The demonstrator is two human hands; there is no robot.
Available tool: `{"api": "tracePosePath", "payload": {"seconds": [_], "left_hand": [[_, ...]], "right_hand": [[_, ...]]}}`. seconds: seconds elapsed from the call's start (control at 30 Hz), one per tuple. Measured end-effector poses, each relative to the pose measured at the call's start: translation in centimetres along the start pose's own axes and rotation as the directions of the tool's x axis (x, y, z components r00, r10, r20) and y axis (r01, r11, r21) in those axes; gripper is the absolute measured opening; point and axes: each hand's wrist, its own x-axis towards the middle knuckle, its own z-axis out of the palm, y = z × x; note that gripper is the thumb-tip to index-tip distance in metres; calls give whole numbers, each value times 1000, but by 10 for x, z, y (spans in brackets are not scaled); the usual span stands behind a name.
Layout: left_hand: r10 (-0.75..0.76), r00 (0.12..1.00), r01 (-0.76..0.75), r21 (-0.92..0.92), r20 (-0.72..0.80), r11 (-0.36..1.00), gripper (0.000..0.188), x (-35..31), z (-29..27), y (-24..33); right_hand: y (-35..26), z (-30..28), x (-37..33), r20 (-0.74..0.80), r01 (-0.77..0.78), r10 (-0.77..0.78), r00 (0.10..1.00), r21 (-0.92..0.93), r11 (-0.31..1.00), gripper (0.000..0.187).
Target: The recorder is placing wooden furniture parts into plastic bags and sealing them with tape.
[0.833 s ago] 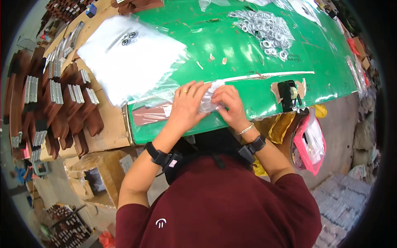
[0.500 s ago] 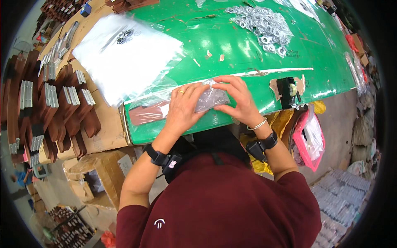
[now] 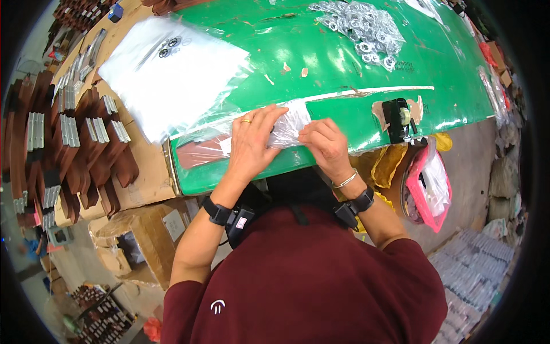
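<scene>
A clear plastic bag point(image 3: 291, 127) lies near the front edge of the green table, wrapped round a flat reddish-brown piece point(image 3: 200, 152). My left hand point(image 3: 252, 139), with a ring on it, bends over the bag's middle and grips it there. At the bag's right end, my right hand point(image 3: 326, 144) has its fingers curled in and pinches the crumpled plastic. Under my left hand, part of the brown piece is hidden. Beside its visible end, a small white patch shows through the film.
A stack of clear bags point(image 3: 172, 74) lies to the left. A black tape dispenser point(image 3: 396, 120) stands right of my hands. Small clear packets point(image 3: 366, 34) are heaped farther back. Brown parts with metal plates point(image 3: 86, 137) crowd the left; a pink-rimmed basket point(image 3: 427, 189) sits below the table edge.
My right hand has gone from spread fingers to a closed pinch and moved slightly down. The bag's right end is gathered flatter under my fingers. My left hand stays on the bag.
</scene>
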Motion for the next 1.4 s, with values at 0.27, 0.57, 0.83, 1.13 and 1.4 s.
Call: {"api": "tracePosePath", "payload": {"seconds": [0.27,0.57,0.83,1.13,1.4], "left_hand": [[45,998,-47,52,45,998,70,3,-2,3],[-3,759,519,-601,651,608,46,40,-36,-1],[-76,955,191,-400,286,896,45,28,-17,14],[85,980,-114,-158,-179,981,11,22,0,21],[63,981,-116,-297,-183,948,10,22,-1,16]], "right_hand": [[5,12,-16,-172,64,-74,982,-66,996,15],[-7,-28,29,-84,-59,66,994,84,995,10],[12,-19,31,1,-129,130,991,167,978,8],[11,-19,32,1,-110,111,994,148,983,9],[-1,-41,33,165,-79,50,985,175,981,31]]}}
